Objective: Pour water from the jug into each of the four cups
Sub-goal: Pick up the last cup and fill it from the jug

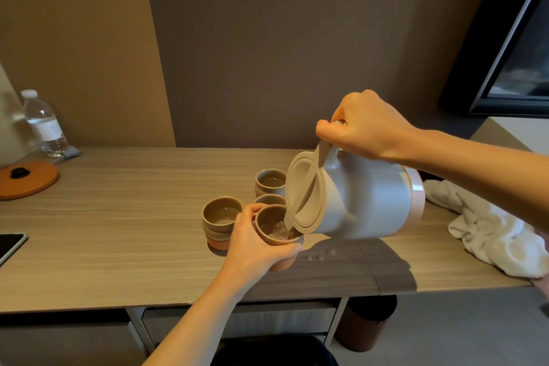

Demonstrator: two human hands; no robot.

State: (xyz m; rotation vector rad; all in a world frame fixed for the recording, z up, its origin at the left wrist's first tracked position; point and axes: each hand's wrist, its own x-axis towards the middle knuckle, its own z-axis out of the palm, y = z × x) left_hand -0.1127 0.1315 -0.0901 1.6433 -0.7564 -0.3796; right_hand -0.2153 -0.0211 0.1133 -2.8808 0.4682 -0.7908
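Grey jug [368, 196]: tipped steeply by the handle in the right hand [365, 125], spout over the held cup.
Held cup [277, 232]: wrapped by the left hand [252, 241], near the desk's [118, 246] front edge, being filled.
Other cups: three behind, mid-desk, water seen in two; the third is mostly hidden.
Next: jug probably to be levelled before overflow.

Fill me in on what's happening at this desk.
A person is pouring water. The right hand grips the handle of a tilted grey jug, and a stream runs from its spout into a cup that the left hand holds near the desk. Three more cups stand by: one to the left, two behind. The left and far ones seem to hold water. A few drops lie on the desk.
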